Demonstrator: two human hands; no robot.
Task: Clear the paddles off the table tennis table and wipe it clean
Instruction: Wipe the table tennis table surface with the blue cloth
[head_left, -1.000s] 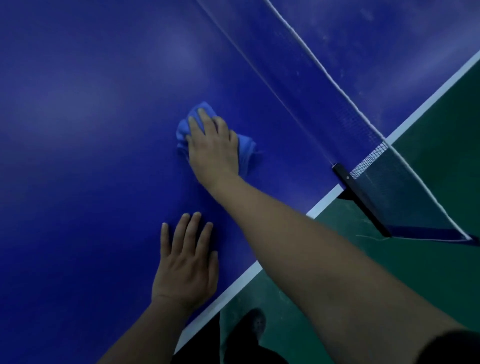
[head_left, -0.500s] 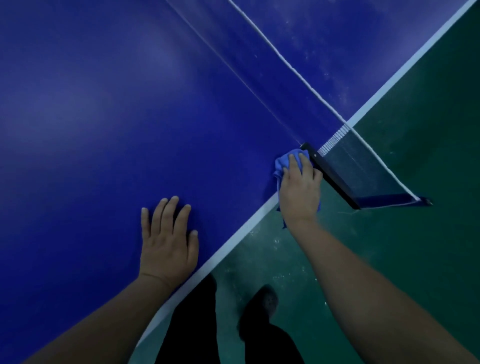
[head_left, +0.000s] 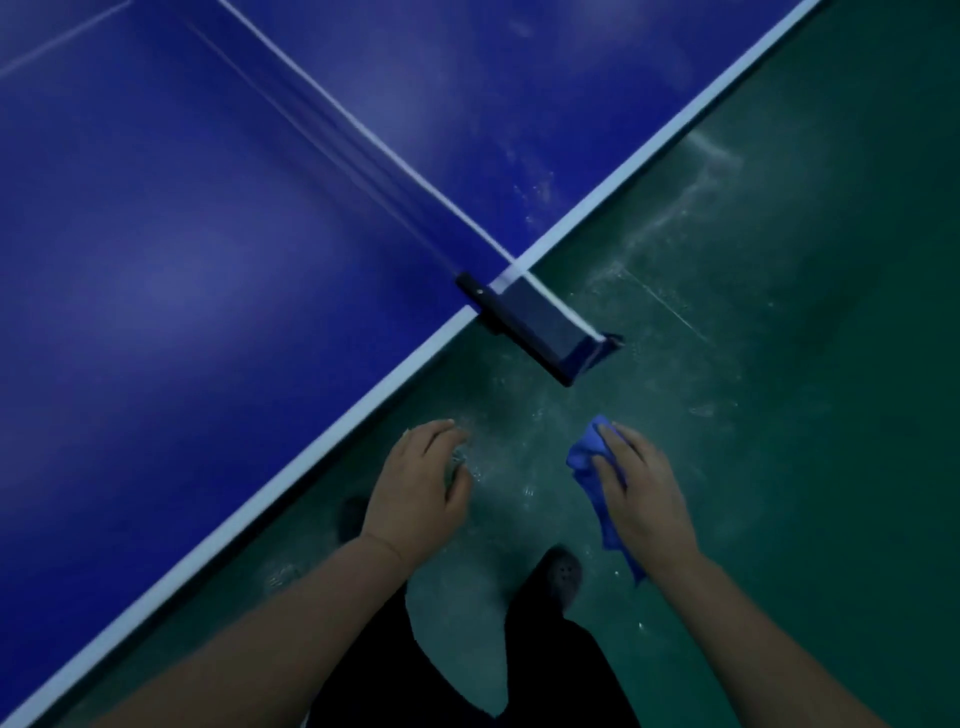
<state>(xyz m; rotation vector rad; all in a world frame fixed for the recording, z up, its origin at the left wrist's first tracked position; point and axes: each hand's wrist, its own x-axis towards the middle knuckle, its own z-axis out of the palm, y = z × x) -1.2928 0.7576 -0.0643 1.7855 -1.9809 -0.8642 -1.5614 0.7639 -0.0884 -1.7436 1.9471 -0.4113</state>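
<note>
Both hands off the tabletop (head_left: 208, 260), below the net clamp (head_left: 535, 325): right hand (head_left: 644, 499) grips blue cloth (head_left: 589, 457), left hand (head_left: 415, 488) loosely curled, empty.

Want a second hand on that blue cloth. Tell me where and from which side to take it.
Take the cloth by the bunched upper end showing left of the right hand, coming from the left hand side; the rest lies hidden under the palm, except a tail below the wrist.

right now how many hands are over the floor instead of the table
2. The left hand hangs empty just off the table's white edge; the right hand grips the blue cloth further out.
</note>
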